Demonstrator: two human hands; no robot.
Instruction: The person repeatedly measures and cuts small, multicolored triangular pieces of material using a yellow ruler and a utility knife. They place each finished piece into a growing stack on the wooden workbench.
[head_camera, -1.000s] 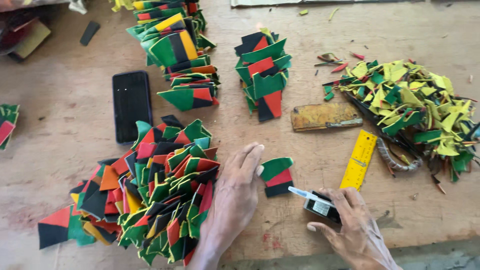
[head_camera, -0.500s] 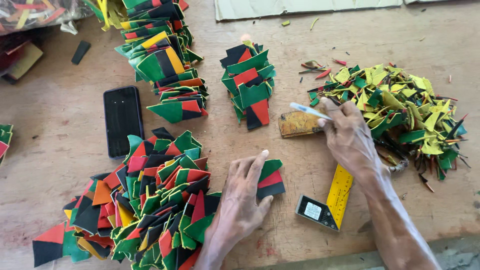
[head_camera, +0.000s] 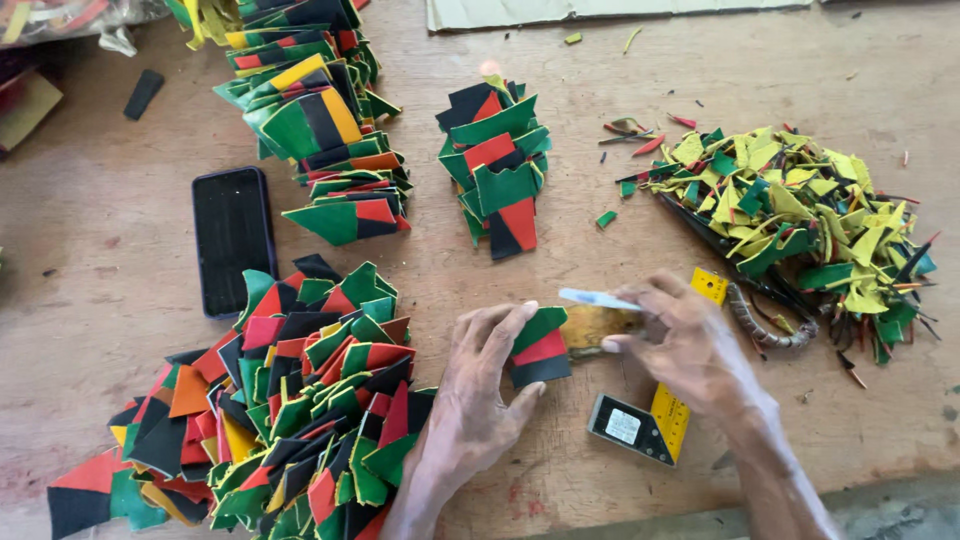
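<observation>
A wooden table (head_camera: 90, 300) is seen from above, and everything on it is placed here against the black phone (head_camera: 233, 238) lying flat on its left part. Below and to the right of the phone a wide heap of green, red, black and orange pieces (head_camera: 270, 410) is spread. Above and to the right of the phone a long overlapping row of the same pieces (head_camera: 315, 120) is laid. Far to the right of the phone a loose pile of yellow and green offcuts (head_camera: 800, 210) is found. Right of the phone, between row and offcuts, a smaller stack of pieces (head_camera: 497, 165) is set. The left hand (head_camera: 480, 395), lower right of the phone, is laid flat with fingers spread narrowly, and a small green, red and black piece (head_camera: 540, 348) is pinned under its fingertips. The right hand (head_camera: 690, 345), further right, is closed around a thin white tool (head_camera: 597, 298) held over a yellowish block (head_camera: 592, 326) just beside the pinned piece. A yellow ruler with a dark square end (head_camera: 650, 420) is partly covered by that hand
</observation>
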